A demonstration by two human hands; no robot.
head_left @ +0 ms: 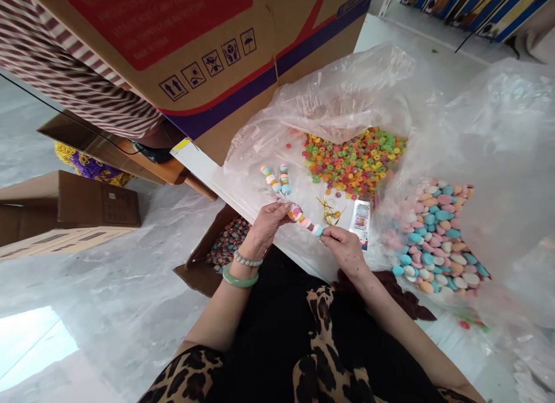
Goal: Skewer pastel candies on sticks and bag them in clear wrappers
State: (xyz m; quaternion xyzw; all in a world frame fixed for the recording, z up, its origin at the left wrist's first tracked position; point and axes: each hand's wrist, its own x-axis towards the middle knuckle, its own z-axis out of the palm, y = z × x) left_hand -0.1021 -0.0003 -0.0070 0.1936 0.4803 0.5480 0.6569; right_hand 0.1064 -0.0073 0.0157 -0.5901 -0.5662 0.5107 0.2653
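Note:
A candy skewer (307, 222) of pastel marshmallows and small rings stretches between my two hands. My left hand (269, 222), with a bead bracelet and green bangle at the wrist, pinches its left end. At the other end, the fingertips of my right hand (346, 248) are closed on the blue marshmallow. Two more candy skewers (277, 182) lie just beyond my left hand. Gold twist ties (330, 211) are scattered past the skewer, with a printed white packet (360, 222) to their right.
Colourful ring candies (353, 160) lie in clear plastic at the back; pastel marshmallows (442, 235) fill a bag at right. A large carton (243, 85) stands at the back left. Below the table edge, an open box (195, 270) holds wrapped pieces. A person's striped sleeve (82, 73) shows at upper left.

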